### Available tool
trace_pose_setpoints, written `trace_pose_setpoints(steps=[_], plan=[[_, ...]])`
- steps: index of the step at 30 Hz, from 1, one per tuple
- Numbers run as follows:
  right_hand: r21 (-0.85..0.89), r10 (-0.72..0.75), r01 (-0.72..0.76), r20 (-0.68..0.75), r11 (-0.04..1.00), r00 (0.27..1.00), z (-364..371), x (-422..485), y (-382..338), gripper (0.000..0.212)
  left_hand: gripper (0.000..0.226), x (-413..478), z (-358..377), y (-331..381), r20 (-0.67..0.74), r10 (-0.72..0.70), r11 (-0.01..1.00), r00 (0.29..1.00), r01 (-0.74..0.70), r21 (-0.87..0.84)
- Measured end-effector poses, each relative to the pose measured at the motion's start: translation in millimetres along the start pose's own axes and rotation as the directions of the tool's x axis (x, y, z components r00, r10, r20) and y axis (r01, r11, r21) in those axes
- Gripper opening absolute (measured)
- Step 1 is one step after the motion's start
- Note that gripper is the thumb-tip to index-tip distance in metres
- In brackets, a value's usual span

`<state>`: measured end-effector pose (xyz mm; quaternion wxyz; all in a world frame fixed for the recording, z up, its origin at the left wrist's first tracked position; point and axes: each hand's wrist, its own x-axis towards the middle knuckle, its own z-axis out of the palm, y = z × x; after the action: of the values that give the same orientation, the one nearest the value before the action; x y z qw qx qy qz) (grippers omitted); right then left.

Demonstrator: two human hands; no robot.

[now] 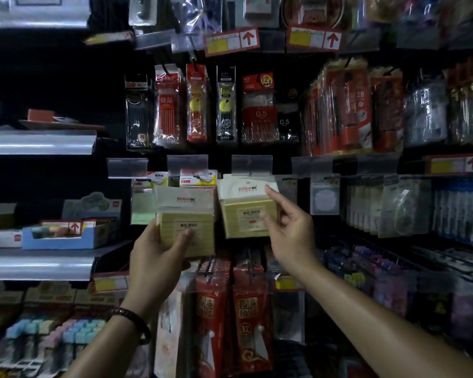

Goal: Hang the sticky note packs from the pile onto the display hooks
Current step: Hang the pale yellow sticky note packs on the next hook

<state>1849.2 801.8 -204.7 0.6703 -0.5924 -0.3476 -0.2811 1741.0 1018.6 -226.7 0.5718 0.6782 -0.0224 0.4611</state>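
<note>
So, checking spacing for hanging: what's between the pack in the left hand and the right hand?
Head view: a hanging yellow pack sits between the held pack in the left hand and the right hand, which is at its right edge.

Dim stationery racks and side shelves

Bagged pen refills [260, 110] hang below red-arrow price tags [231, 41], with 2B pencil packs [352, 110] to their right. A blue display box [66, 238] sits on the left metal shelf [38, 264]. Red packs [253, 317] hang lowest (print unreadable), beside pastel blocks [52, 331].

Bare forearms; dark beaded bracelet [131, 320] on left wrist
</note>
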Motion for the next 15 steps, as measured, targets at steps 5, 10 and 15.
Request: trace_pose_setpoints(steps=[5,10,15], plan=[[-0.065,-0.072,0.067,-0.063,0.996,0.995,7.7,11.3,3.1,0.054,0.022,0.0,-3.3,-1.4,0.037,-0.001,0.998,0.999,-0.001,0.055],[-0.169,-0.097,0.082,-0.081,0.982,0.992,13.3,22.7,9.1,0.06,0.019,1.9,-5.0,-2.3,0.054,0.013,0.996,0.998,-0.018,0.091],[-0.255,-0.095,0.067,-0.101,0.965,0.99,16.3,30.2,18.8,0.054,0.019,0.7,-1.3,-4.8,0.082,0.023,0.995,0.996,-0.031,0.092]])
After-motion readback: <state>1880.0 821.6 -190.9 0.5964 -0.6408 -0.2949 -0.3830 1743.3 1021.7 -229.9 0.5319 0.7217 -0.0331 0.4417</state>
